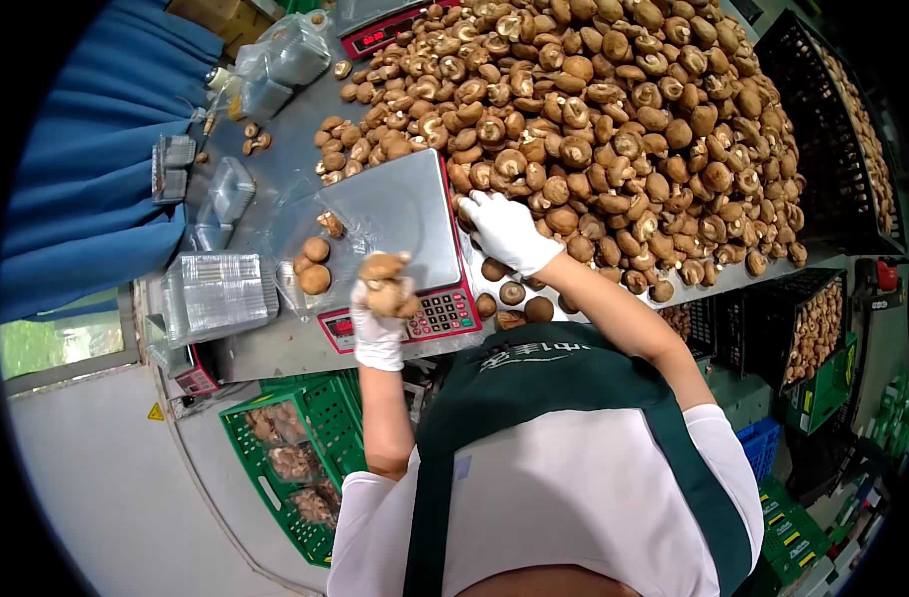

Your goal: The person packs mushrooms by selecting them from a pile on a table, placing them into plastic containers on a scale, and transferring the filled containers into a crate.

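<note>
My left hand [378, 323], in a white glove, holds several brown mushrooms [387, 284] above the front of a red scale with a metal plate [410, 214]. My right hand [506, 231], also gloved, reaches over the scale's right edge to the near side of a large mushroom pile [594, 129]. Its fingers are bent against the mushrooms there; whether they grip one is hidden. A clear plastic tray [350, 239] lies on the scale plate with a few mushrooms [315, 264] at its left side.
Stacked clear trays [221, 298] stand left of the scale. A second scale [375, 38] is at the back. A green crate [275, 478] with packed mushrooms sits below the table's front left. Black crates of mushrooms [813, 333] stand at the right. Blue cloth [106, 169] hangs at the left.
</note>
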